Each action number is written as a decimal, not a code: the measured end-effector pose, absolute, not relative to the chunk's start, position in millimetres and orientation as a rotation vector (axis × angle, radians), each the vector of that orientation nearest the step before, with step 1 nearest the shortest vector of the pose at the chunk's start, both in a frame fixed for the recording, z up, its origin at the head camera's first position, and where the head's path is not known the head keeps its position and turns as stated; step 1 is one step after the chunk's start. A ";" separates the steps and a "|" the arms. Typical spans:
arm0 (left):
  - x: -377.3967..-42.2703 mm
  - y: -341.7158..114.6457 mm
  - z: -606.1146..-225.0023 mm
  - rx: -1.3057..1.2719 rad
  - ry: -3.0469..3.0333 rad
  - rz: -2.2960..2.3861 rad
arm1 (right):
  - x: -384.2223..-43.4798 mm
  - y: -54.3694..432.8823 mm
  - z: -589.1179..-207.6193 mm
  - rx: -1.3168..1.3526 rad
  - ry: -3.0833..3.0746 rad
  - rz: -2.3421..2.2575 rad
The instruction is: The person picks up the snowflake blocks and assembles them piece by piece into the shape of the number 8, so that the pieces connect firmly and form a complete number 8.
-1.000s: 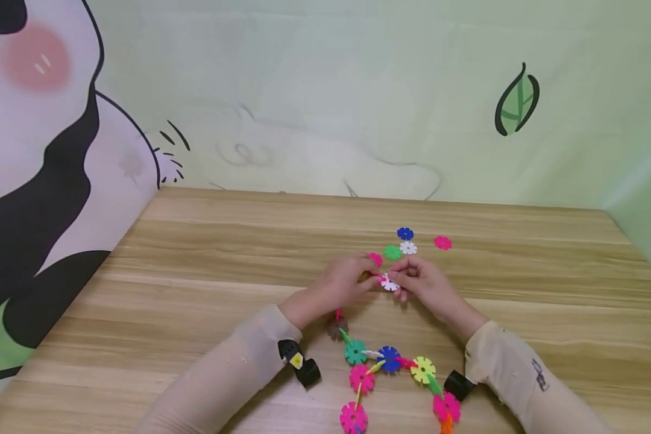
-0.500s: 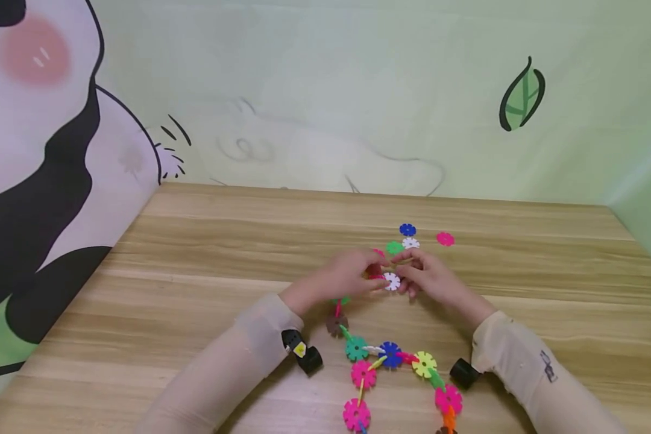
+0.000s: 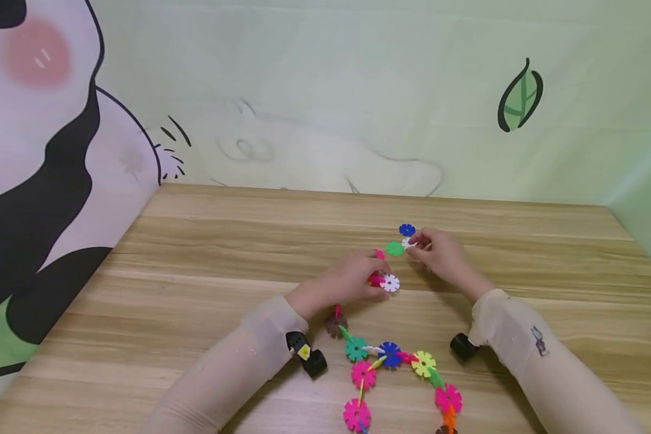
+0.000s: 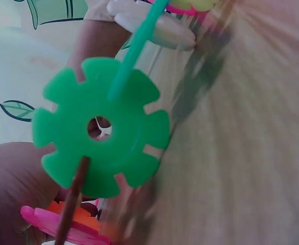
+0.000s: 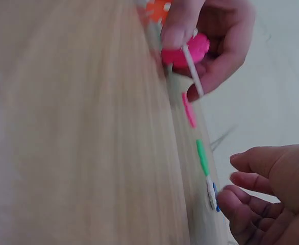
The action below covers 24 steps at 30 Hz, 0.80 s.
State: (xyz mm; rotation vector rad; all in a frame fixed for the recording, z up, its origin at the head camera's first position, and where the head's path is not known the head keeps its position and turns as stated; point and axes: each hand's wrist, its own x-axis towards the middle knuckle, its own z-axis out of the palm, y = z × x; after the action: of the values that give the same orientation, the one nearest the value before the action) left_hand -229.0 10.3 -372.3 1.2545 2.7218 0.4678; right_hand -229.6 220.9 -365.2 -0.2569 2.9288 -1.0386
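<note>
My left hand (image 3: 349, 276) pinches a pink notched plastic disc (image 5: 199, 47) at the end of a linked chain. A white disc (image 3: 390, 283) is slotted into that pink one and juts out to the right. At the back of the table my right hand (image 3: 442, 256) has its fingertips right at a loose white disc (image 3: 406, 243), with nothing seen between thumb and fingers. Beside it lie a green disc (image 3: 395, 248) and a blue disc (image 3: 407, 229). A loose pink disc (image 3: 380, 254) shows just past the left hand.
The chain of colored discs runs toward the front, through a brown disc (image 3: 336, 325), a teal disc (image 3: 356, 348), a blue disc (image 3: 389, 354) and a yellow disc (image 3: 424, 364). In the left wrist view, a green disc (image 4: 63, 127) hangs close to the camera. A wall stands behind the wooden table (image 3: 249, 241).
My right hand has let go of the white disc on the chain and moved back and right to the loose discs. The left hand still holds the chain's end. The right-hand loose pink disc is now hidden.
</note>
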 end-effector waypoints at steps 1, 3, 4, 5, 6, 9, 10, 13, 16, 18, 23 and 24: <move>-228.6 10.1 -372.1 1.252 2.723 0.465 | -232.2 221.5 -365.0 -0.250 2.952 -0.986; -227.6 10.1 -372.0 1.259 2.728 0.453 | -236.8 222.2 -363.9 -0.242 2.988 -0.900; -227.0 10.1 -371.8 1.269 2.730 0.450 | -238.9 222.5 -363.5 -0.242 3.009 -0.856; -226.5 10.2 -371.7 1.280 2.732 0.449 | -240.9 222.7 -363.1 -0.240 3.025 -0.821; -226.0 10.3 -371.8 1.289 2.734 0.451 | -242.9 222.9 -363.0 -0.240 3.035 -0.793; -225.1 10.9 -372.0 1.319 2.741 0.458 | -248.2 222.8 -363.6 -0.240 3.037 -0.714; -225.1 11.0 -372.4 1.323 2.745 0.452 | -249.9 222.7 -364.2 -0.238 3.030 -0.701; -225.0 11.7 -372.8 1.323 2.756 0.434 | -253.4 221.6 -365.7 -0.228 3.015 -0.673; -225.0 12.3 -372.5 1.303 2.765 0.416 | -254.9 220.9 -365.8 -0.212 3.004 -0.688; -225.0 12.6 -372.1 1.282 2.766 0.417 | -254.9 220.7 -365.2 -0.204 2.995 -0.713; -225.2 11.7 -372.1 1.257 2.759 0.446 | -253.8 222.9 -366.9 -0.180 2.966 -0.878; -225.3 11.4 -372.5 1.259 2.758 0.450 | -252.8 223.3 -367.1 -0.176 2.963 -0.925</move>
State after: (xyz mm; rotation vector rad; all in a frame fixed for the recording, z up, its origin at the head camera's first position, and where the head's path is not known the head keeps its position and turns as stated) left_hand -225.3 11.4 -372.5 1.2590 2.7579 0.4499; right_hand -252.8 223.3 -367.1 -0.1757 2.9626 -0.9252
